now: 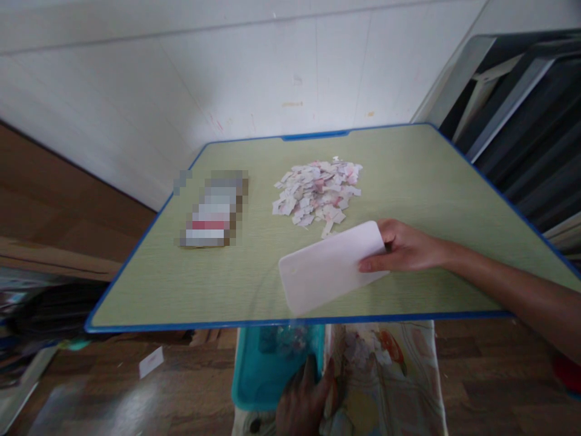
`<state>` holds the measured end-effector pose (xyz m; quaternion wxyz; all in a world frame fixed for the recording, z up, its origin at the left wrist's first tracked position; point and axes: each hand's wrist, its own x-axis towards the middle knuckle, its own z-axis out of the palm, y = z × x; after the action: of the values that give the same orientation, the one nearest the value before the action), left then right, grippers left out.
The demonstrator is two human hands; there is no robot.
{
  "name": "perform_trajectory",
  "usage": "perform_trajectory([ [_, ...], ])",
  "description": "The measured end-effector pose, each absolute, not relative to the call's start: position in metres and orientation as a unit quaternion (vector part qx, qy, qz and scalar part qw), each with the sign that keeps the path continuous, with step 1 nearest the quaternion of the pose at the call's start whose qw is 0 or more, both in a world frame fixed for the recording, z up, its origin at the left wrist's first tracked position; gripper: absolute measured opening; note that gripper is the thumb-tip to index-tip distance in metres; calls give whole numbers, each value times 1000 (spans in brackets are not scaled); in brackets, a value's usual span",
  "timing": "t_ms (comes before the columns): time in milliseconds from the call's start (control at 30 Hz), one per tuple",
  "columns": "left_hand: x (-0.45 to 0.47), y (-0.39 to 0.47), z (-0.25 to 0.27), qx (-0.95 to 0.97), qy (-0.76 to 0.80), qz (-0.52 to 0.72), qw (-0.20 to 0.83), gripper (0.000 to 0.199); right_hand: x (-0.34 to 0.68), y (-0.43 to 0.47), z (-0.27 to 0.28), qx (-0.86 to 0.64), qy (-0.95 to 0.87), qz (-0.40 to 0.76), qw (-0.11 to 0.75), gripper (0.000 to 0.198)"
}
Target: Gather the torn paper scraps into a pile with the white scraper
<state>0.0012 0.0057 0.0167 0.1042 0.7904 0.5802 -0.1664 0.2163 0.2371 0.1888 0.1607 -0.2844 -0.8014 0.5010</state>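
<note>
A flat white rectangular plate with rounded corners (331, 266) is in my right hand (403, 247), thumb on its upper face and fingers behind. It tilts above the near part of the table. Just beyond it lies a loose pile of small torn paper scraps (315, 194), whitish with some pink. Below the table edge, my left hand (303, 396) is at the right rim of a teal tray (258, 387), a finger inside and the thumb outside, apparently pinching the rim. Dim light and blur hide the exact contact. Some small scraps show inside the tray.
The light green table (181, 290) has a blue edge and stands against a white wall. A blurred-out flat item (211, 212) lies on its left side. Beneath the tray is a patterned cloth (394, 387) with more scraps. A paper piece (151, 362) lies on the floor.
</note>
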Motion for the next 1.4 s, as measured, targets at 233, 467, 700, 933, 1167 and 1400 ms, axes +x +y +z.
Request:
perform_trajectory([
  [233, 0, 4, 14, 799, 585, -128, 53, 78, 222, 242, 186, -288, -777, 537, 160, 25],
  [467, 1, 6, 17, 793, 583, -145, 96, 95, 240, 263, 183, -368, -632, 591, 340, 21],
  [700, 1, 5, 9, 791, 592, -139, 66, 73, 276, 299, 181, -454, -578, 521, 433, 30],
  [933, 0, 9, 10, 798, 578, -157, 68, 74, 282, 301, 181, -471, -595, 520, 393, 28],
  [1167, -1, 8, 10, 804, 574, -142, 64, 69, 270, 288, 189, -440, -651, 541, 299, 34],
  [1400, 1, 10, 19, 804, 569, -164, 53, 64, 270, 291, 186, -456, -595, 547, 372, 28],
])
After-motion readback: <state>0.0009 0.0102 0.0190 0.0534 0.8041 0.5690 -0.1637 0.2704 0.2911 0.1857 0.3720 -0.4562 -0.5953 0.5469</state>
